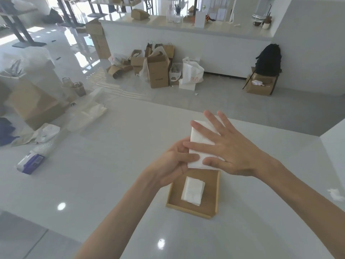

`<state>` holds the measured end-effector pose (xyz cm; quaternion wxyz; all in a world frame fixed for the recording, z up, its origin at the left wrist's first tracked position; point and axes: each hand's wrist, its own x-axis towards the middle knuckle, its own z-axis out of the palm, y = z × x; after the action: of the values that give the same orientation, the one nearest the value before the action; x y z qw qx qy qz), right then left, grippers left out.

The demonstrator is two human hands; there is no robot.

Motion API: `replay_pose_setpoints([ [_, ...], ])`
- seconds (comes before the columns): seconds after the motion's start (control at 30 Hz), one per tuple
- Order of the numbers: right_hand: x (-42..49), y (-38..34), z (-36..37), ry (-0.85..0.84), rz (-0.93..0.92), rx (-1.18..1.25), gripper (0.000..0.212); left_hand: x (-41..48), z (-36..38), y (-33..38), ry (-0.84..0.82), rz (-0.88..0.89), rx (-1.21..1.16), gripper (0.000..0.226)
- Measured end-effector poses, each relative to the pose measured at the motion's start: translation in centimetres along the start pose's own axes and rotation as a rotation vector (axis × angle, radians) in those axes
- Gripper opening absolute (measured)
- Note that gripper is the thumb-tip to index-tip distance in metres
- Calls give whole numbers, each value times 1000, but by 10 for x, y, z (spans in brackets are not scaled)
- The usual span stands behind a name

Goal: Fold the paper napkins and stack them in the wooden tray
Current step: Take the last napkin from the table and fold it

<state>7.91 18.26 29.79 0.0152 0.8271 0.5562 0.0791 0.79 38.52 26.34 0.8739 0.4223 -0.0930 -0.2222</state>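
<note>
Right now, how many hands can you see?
2. The left hand holds the near-left edge of the white napkin; the right hand lies flat on top of it, just beyond the wooden tray.

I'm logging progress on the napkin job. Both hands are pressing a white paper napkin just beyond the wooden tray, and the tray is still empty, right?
Not quite. The shallow wooden tray is not empty: the head view shows a small stack of folded white napkins in it. The rest holds: the left hand and right hand are on a white paper napkin just beyond it.
</note>
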Motion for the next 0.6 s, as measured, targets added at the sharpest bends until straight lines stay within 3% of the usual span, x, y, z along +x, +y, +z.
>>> replay_pose_setpoints([
  [0.17,-5,4,2,33,286,155,63,5,-4,-3,-33,-46,9,58],
  [0.3,-8,-1,7,65,253,290,60,7,-8,-5,-119,-55,9,68],
  [0.43,-4,11,9,111,654,438,78,9,-10,-6,-129,-52,-1,68],
  [0.53,-4,10,12,244,890,946,74,13,-15,-4,-53,-37,-33,69],
  [0.6,-4,2,19,269,922,1344,55,16,-19,-4,23,-40,30,70],
])
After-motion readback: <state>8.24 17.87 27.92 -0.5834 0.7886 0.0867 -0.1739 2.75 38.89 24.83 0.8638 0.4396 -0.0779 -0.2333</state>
